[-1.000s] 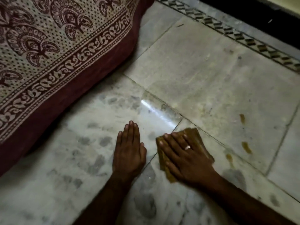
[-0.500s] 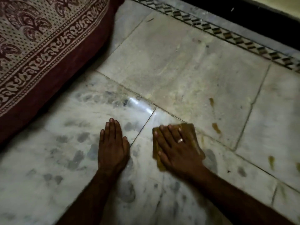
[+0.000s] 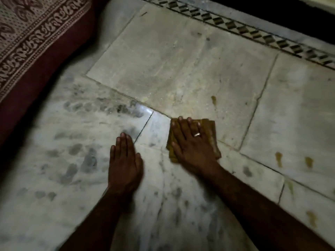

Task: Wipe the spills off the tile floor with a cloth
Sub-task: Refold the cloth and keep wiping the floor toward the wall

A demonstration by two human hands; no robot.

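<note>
A folded yellow-brown cloth [image 3: 211,131] lies flat on the pale marble tile floor [image 3: 181,69]. My right hand [image 3: 190,144], with a ring on one finger, presses down on it with fingers spread. My left hand [image 3: 124,160] rests flat on the floor to the left of the cloth, holding nothing. Small brownish spills show on the tiles: one [image 3: 213,99] just beyond the cloth, two [image 3: 279,158] [image 3: 309,162] to the right, and another [image 3: 311,217] at the lower right.
A patterned maroon and cream fabric [image 3: 36,33] covers something low at the upper left, its edge reaching the floor. A tile border with a dark zigzag pattern [image 3: 253,31] runs along the top right, with a dark band behind it.
My right hand has slid the cloth a little to the right and away from me; the spill nearest it is gone. The view has shifted right, showing more spills. My left hand stays planted.
</note>
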